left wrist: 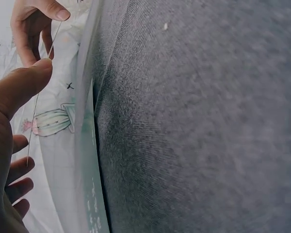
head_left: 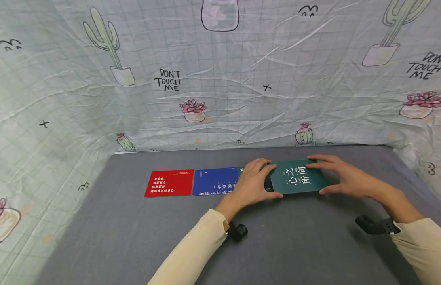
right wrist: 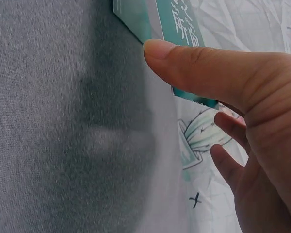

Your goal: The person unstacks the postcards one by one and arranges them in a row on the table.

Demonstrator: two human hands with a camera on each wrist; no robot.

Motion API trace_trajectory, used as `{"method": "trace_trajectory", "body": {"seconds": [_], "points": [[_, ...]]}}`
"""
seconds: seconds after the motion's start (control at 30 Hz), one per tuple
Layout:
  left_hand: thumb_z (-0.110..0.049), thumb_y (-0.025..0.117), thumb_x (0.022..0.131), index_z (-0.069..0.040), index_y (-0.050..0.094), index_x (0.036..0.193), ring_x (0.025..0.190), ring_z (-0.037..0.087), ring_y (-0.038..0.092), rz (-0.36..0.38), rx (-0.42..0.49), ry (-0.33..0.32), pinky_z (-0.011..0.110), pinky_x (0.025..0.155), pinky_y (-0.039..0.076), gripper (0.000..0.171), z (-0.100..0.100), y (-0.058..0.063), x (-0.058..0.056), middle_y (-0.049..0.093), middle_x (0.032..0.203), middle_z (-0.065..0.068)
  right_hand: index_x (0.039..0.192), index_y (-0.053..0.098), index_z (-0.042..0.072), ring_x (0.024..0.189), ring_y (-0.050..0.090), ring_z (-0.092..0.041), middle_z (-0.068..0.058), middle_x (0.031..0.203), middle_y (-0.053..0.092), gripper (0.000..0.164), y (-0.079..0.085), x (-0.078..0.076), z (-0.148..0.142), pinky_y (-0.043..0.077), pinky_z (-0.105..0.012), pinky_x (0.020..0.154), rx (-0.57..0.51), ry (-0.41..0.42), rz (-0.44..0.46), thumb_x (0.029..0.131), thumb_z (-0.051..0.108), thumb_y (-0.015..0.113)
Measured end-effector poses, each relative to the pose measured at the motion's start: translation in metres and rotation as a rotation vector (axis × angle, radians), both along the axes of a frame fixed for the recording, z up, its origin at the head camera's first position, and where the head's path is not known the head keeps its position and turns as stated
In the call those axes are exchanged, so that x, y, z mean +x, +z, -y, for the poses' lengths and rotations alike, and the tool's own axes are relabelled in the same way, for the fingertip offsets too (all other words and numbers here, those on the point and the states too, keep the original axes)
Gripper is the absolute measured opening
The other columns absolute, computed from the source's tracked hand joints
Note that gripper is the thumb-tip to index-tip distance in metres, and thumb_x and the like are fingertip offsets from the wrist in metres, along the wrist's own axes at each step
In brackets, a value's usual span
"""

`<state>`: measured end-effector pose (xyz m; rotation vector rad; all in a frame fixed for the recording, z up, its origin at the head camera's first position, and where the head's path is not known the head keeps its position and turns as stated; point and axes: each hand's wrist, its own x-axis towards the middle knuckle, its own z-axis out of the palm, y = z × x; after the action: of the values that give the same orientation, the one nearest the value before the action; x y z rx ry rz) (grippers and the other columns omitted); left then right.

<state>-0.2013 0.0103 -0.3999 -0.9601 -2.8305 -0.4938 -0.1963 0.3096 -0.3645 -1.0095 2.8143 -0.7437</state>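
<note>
A green card with white Chinese characters is held between both hands at the right end of a row of cards. My left hand pinches its left end, thumb at the near edge and fingers at the far one. At the right end, my right hand grips it the same way. The left wrist view catches this card edge-on as a thin line, raised over the table. Under the left hand lies another dark green card, mostly hidden. Beside that one is a blue card with white writing.
A red card ends the row on the left. Grey cloth covers the table. Behind and at both sides hangs a pale curtain printed with cacti and lettering. Each wrist wears a black strap.
</note>
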Motion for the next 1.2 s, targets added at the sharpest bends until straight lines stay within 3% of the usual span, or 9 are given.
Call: {"method": "trace_trajectory", "body": {"seconds": [0.27, 0.53, 0.87, 1.2], "points": [[-0.069, 0.065, 0.075, -0.020, 0.044, 0.144, 0.137, 0.017, 0.027, -0.019, -0.086, -0.006, 0.034, 0.113, 0.019, 0.087, -0.013, 0.005, -0.010, 0.038, 0.145, 0.000, 0.135, 0.054, 0.019, 0.131, 0.028, -0.037, -0.008, 0.150, 0.032, 0.072, 0.000, -0.007, -0.010, 0.032, -0.059, 0.092, -0.003, -0.025, 0.068, 0.071, 0.026, 0.085], [-0.071, 0.062, 0.075, -0.021, 0.043, 0.144, 0.137, 0.017, 0.026, -0.007, -0.161, 0.009, 0.032, 0.113, 0.018, 0.088, -0.027, 0.008, -0.014, 0.038, 0.145, -0.001, 0.136, 0.053, 0.014, 0.131, 0.026, -0.044, -0.014, 0.149, 0.031, 0.072, 0.002, -0.014, -0.018, 0.029, -0.064, 0.092, -0.020, -0.008, 0.120, 0.072, 0.024, 0.084], [-0.072, 0.063, 0.074, -0.022, 0.045, 0.143, 0.134, 0.014, 0.030, 0.021, -0.171, 0.050, 0.030, 0.112, 0.020, 0.087, -0.043, 0.003, -0.020, 0.041, 0.141, -0.002, 0.136, 0.053, 0.015, 0.132, 0.024, -0.046, -0.016, 0.149, 0.031, 0.072, -0.003, -0.015, -0.031, 0.028, -0.066, 0.092, -0.014, -0.042, 0.152, 0.072, 0.029, 0.083], [-0.066, 0.064, 0.078, -0.023, 0.042, 0.145, 0.137, 0.016, 0.027, 0.033, -0.183, 0.021, 0.030, 0.114, 0.017, 0.083, -0.051, 0.002, -0.022, 0.036, 0.147, -0.001, 0.136, 0.053, 0.014, 0.133, 0.023, -0.047, -0.018, 0.149, 0.031, 0.074, -0.007, -0.017, -0.038, 0.026, -0.067, 0.094, -0.005, -0.070, 0.175, 0.071, 0.031, 0.084]]}}
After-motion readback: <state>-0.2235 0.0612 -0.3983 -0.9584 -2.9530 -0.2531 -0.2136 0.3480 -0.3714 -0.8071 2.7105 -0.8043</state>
